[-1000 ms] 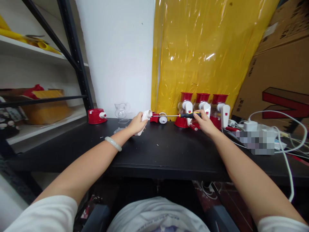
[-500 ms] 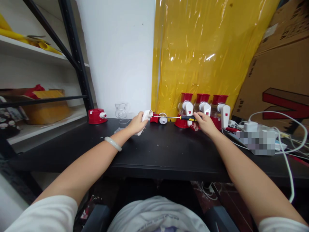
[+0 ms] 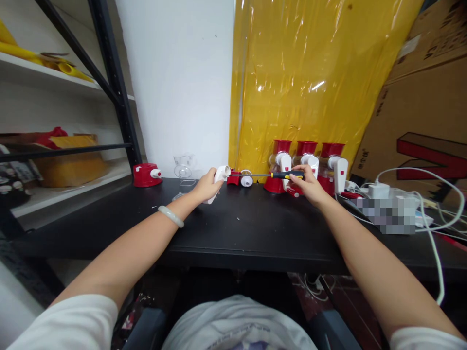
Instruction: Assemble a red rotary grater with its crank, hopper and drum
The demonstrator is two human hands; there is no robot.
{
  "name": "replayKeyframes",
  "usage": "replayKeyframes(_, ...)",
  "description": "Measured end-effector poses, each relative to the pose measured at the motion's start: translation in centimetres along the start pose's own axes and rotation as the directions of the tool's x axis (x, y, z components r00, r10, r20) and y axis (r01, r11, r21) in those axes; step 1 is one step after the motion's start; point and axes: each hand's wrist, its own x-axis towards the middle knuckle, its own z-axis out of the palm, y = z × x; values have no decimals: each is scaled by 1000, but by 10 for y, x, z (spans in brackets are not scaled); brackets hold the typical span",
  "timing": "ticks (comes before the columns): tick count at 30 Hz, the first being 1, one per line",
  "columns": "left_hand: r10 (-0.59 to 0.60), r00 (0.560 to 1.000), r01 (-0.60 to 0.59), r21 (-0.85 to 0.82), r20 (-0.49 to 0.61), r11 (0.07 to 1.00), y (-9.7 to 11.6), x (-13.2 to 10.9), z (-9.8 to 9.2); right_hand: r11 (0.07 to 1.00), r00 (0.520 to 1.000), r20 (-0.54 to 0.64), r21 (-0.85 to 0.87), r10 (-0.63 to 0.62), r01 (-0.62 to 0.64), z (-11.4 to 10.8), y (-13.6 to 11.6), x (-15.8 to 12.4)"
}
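Observation:
My left hand (image 3: 208, 184) is closed around a white plastic crank handle (image 3: 221, 174), whose round socket faces right. In my right hand (image 3: 305, 181) is a screwdriver (image 3: 288, 175) with a black and yellow grip, pinched near its rear end. The thin shaft lies level and its tip reaches the socket; how deep it goes in, I cannot tell. Behind the shaft lie a small red part (image 3: 234, 178) and a white round part (image 3: 247, 180). Clear plastic pieces (image 3: 183, 171) stand just left of the handle.
A red base (image 3: 146, 175) sits at the back left of the black table (image 3: 233, 228). Several red and white rotary graters (image 3: 282, 165) line the back right. White cables (image 3: 434, 243) and a charger (image 3: 378, 189) lie at the right, by a large cardboard box (image 3: 419, 107).
My right fingers have shifted their grip on the screwdriver, now more stretched out along the rear of its grip. The left hand and the white handle stay in place.

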Motion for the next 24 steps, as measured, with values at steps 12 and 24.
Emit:
replayKeyframes(12, 9, 1000, -9, -5, 3, 1000, 2, -2, 1, 992, 1000, -21, -127, -11, 8, 1, -7, -2)
replayKeyframes(24, 32, 999, -32, -2, 6, 999, -2, 1, 2, 999, 997, -79, 36, -23, 26, 0, 2, 6)
